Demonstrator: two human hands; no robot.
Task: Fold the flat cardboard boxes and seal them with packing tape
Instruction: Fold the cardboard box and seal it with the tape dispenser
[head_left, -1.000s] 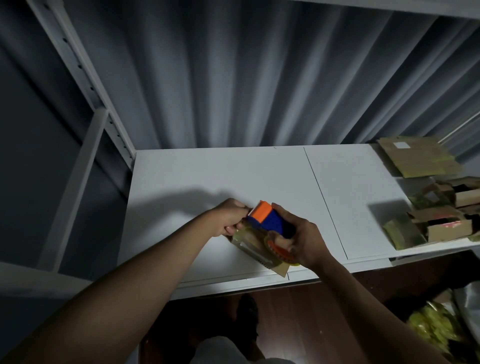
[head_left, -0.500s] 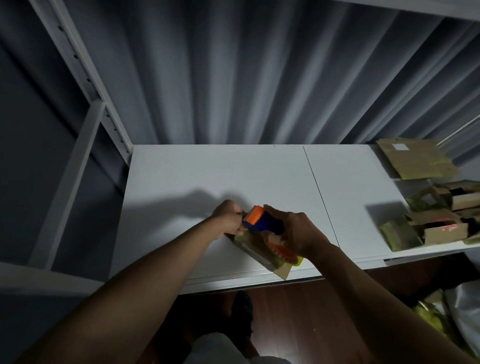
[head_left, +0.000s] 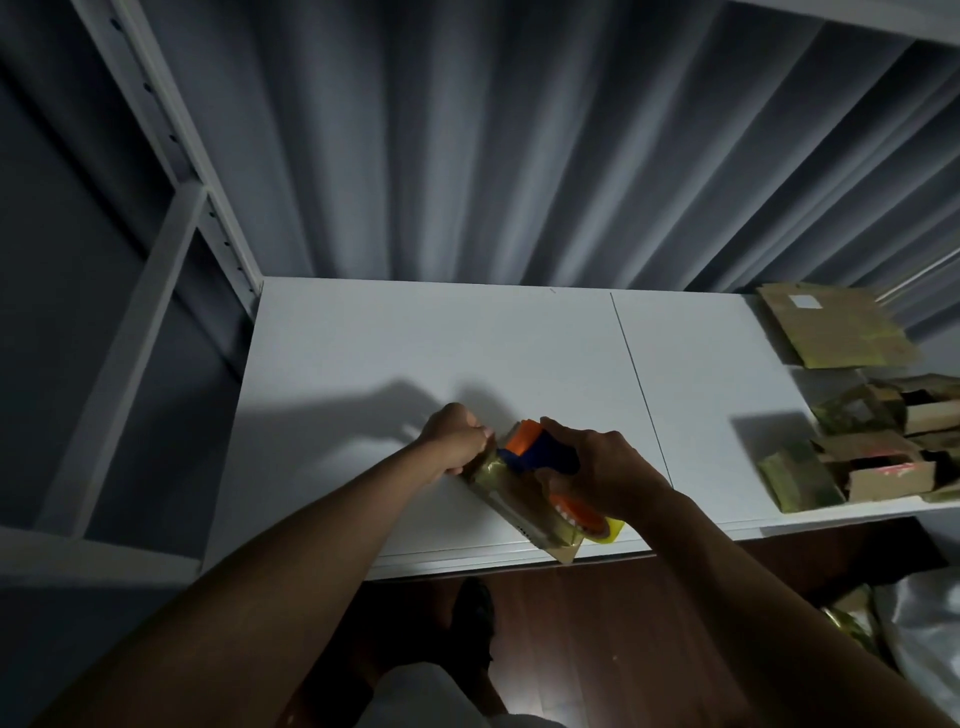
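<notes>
A small folded cardboard box (head_left: 511, 501), glossy with tape, lies near the front edge of the white table (head_left: 395, 353). My left hand (head_left: 454, 439) grips the box's far left end with curled fingers. My right hand (head_left: 602, 475) holds an orange and blue tape dispenser (head_left: 537, 449) on top of the box, its orange head toward my left hand. The yellowish tape roll (head_left: 597, 527) shows under my right wrist. My right hand hides much of the dispenser.
Folded and flat cardboard boxes (head_left: 878, 452) are piled at the table's right end, with a flat sheet (head_left: 836, 327) behind them. A grey curtain hangs behind the table. A white metal rack post (head_left: 171, 135) stands at the left. Dark wooden floor lies below.
Both hands and the box have shifted a little to the left on the table. The dispenser's orange head now sits closer to my left hand.
</notes>
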